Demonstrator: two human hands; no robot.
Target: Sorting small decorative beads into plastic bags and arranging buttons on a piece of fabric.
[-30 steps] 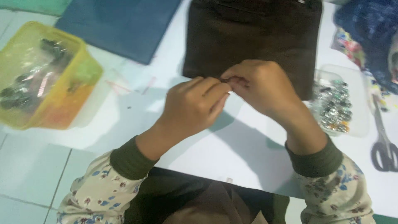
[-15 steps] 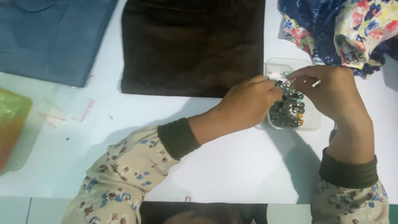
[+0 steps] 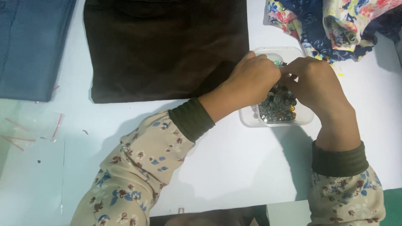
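Head view: looks straight down on a white tabletop [image 3: 234, 167]; both forearms reach in from the near edge.
Sleeves: cream fabric with small flowers and dark green ribbed cuffs, the left one running diagonally from the near left, the right one rising from the near right corner.
Left hand [image 3: 253, 79]: back of the hand up, fingers curled down over the left rim of the container, tips meeting those of the other hand.
Right hand [image 3: 316, 83]: back up, wrist bent, fingers bunched toward the left hand above the container.
Grip: both sets of fingertips are pinched together around something small with a green glint; what it is I cannot tell.
Clear plastic container [image 3: 305, 119]: towards the right side of the tabletop, under both hands, holding a heap of small dark and metallic buttons or beads [image 3: 276, 109].
Plastic bag [image 3: 29, 129]: clear, with pink strips, flat near the left edge.
Dark brown cloth [image 3: 167, 46]: folded, at the far edge, just left of the container.
Blue cloth [image 3: 29, 46]: folded, at the far left corner.
Patterned fabric [image 3: 335, 25]: crumpled, blue and floral, at the far right corner, just behind the container.
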